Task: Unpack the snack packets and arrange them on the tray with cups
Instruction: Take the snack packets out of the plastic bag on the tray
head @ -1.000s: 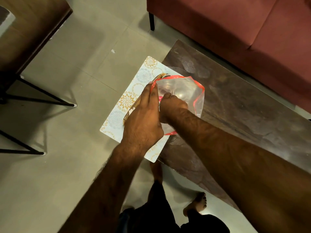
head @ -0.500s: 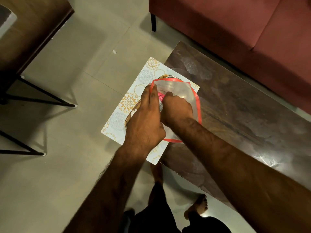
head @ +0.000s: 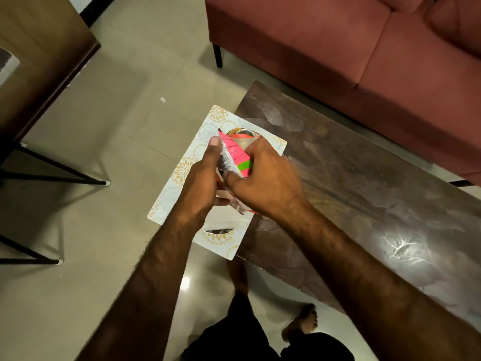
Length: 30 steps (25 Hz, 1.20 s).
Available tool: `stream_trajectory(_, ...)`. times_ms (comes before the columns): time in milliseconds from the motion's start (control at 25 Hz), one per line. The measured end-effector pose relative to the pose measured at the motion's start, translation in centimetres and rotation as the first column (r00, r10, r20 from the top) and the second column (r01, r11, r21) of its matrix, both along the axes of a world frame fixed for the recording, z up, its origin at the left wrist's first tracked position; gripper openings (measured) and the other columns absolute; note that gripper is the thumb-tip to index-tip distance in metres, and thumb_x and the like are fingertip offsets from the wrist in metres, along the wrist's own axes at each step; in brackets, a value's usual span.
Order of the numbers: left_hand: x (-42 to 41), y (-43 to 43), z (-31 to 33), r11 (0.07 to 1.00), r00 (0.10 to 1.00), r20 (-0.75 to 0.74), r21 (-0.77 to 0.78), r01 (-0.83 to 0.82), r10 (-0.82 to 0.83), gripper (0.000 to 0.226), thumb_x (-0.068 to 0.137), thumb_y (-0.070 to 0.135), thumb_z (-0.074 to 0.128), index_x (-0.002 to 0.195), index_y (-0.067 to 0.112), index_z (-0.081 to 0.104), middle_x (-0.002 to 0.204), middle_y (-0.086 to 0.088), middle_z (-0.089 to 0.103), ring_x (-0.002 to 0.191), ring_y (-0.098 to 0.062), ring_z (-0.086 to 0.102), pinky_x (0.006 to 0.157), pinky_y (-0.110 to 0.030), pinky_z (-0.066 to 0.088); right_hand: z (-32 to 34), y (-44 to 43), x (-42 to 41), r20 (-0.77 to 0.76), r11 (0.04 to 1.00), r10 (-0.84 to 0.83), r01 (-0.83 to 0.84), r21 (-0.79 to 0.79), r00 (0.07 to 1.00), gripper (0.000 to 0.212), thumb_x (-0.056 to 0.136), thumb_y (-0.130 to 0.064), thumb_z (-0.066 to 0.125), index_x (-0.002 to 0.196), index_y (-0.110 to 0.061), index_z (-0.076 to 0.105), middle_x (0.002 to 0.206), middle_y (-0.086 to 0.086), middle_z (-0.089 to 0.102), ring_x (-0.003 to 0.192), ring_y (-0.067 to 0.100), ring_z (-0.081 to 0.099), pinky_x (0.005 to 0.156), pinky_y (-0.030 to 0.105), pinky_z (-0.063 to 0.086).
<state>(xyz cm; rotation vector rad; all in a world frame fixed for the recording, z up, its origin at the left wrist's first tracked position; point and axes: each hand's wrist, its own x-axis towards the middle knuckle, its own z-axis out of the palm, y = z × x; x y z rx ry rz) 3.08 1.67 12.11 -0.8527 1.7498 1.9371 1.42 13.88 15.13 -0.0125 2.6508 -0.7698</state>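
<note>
A white tray [head: 218, 118] with gold flower prints lies on the left end of the dark wooden table [head: 364, 183], overhanging its edge. Both my hands are above it. My left hand [head: 200, 183] and my right hand [head: 265, 178] together hold a pink and green snack packet [head: 235, 155], fingers curled round it from either side. A clear bag with red edging [head: 239, 136] is mostly hidden under my hands. A metal cup rim [head: 244, 132] shows just beyond the packet on the tray.
A red sofa [head: 364, 48] stands behind the table. Another brown table [head: 39, 61] on black metal legs is at the left. The floor is pale tile. My bare feet [head: 302, 324] are below the table's near edge.
The pink and green packet has come up out of the clear bag, now held between both hands. The bag has sunk out of sight beneath them. The view shifted slightly.
</note>
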Motion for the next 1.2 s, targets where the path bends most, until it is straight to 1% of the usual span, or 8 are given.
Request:
stream_trajectory(200,0.1,-0.2,-0.9,0.954,0.975,0.087,0.204,-0.218,0.205,0.085,0.083,0.085,0.028,0.128,0.023,0.065,0.115,-0.012,0.075,0.103,-0.037,0.072,0.092,-0.066,0.052,0.0,1.8,-0.7,0.268,0.836,-0.191,0.3,-0.46,0.944,0.014,0.099,-0.024,0.066,0.109,-0.019,0.075,0.105,-0.006,0.071,0.103,0.016,0.069,0.095,0.042,0.06)
stream_trajectory(360,-0.1,0.3,-1.5,0.877,0.946,0.107,0.354,-0.324,0.307,0.073,0.096,0.067,0.027,0.13,0.016,0.065,0.127,-0.018,0.069,0.116,-0.044,0.064,0.105,-0.065,0.042,-1.4,3.3,-0.7,0.481,0.768,-0.172,0.422,-0.482,0.86,0.064,0.087,-0.029,0.085,0.143,-0.022,0.053,0.122,-0.002,0.064,0.115,0.017,0.066,0.093,0.037,0.058)
stream_trajectory(520,0.1,1.0,-0.9,0.941,0.967,0.083,0.225,-0.252,0.239,0.053,0.098,0.05,0.036,0.118,0.017,0.073,0.118,-0.016,0.073,0.108,-0.041,0.069,0.098,-0.062,0.05,-2.4,4.5,-0.6,0.613,0.632,-0.102,0.526,-0.568,0.784,0.049,0.084,-0.009,0.085,0.13,-0.016,0.069,0.107,0.005,0.081,0.101,0.02,0.077,0.088,0.039,0.059)
stream_trajectory(640,0.0,1.0,-0.2,0.981,0.98,0.058,0.004,-0.192,0.192,0.045,0.097,0.044,0.038,0.092,0.026,0.079,0.091,0.0,0.079,0.081,-0.023,0.076,0.065,-0.039,0.061,-2.4,6.0,-0.2,0.638,0.563,-0.02,0.536,-0.629,0.77,0.029,0.084,-0.001,0.081,0.11,-0.014,0.078,0.097,0.002,0.083,0.084,0.014,0.08,0.069,0.029,0.063)
stream_trajectory(720,-0.2,0.9,-0.2,0.981,0.984,0.067,-0.119,-0.156,0.164,0.037,0.096,0.04,0.043,0.1,0.023,0.075,0.095,-0.007,0.076,0.077,-0.024,0.072,0.058,-0.033,0.057,-1.6,7.1,-0.2,0.646,0.523,-0.02,0.558,-0.644,0.763,0.033,0.083,-0.003,0.082,0.115,-0.01,0.077,0.107,0.006,0.082,0.089,0.017,0.08,0.075,0.033,0.063)
stream_trajectory(880,-0.2,0.5,-0.9,0.922,0.999,-0.027,-0.386,-0.04,0.032,0.04,0.09,0.022,0.065,0.13,0.02,0.061,0.123,-0.009,0.065,0.097,-0.028,0.069,0.06,-0.034,0.058,-0.2,10.5,-0.8,0.633,0.381,-0.098,0.617,-0.689,0.768,0.054,0.079,-0.004,0.081,0.131,-0.01,0.07,0.136,0.019,0.071,0.124,0.04,0.07,0.11,0.058,0.052)
stream_trajectory(1000,-0.2,0.5,-1.2,0.829,0.997,-0.042,-0.559,0.031,-0.066,0.057,0.083,0.011,0.067,0.138,0.019,0.054,0.135,-0.008,0.057,0.108,-0.035,0.065,0.075,-0.046,0.062,-0.8,13.6,-1.7,0.616,0.304,-0.234,0.658,-0.689,0.752,0.051,0.079,0.0,0.076,0.129,-0.006,0.07,0.128,0.019,0.075,0.111,0.035,0.072,0.109,0.058,0.052)
stream_trajectory(1200,-0.9,1.1,-1.7,0.742,0.991,-0.029,-0.666,0.079,-0.132,0.064,0.08,0.004,0.069,0.139,0.02,0.051,0.137,-0.009,0.055,0.117,-0.034,0.061,0.096,-0.051,0.055,-6.5,17.8,-1.9,0.7,0.16,-0.474,0.834,-0.528,0.534,0.052,0.091,0.004,0.067,0.143,0.001,0.06,0.123,0.016,0.072,0.099,0.029,0.072,0.097,0.047,0.06)
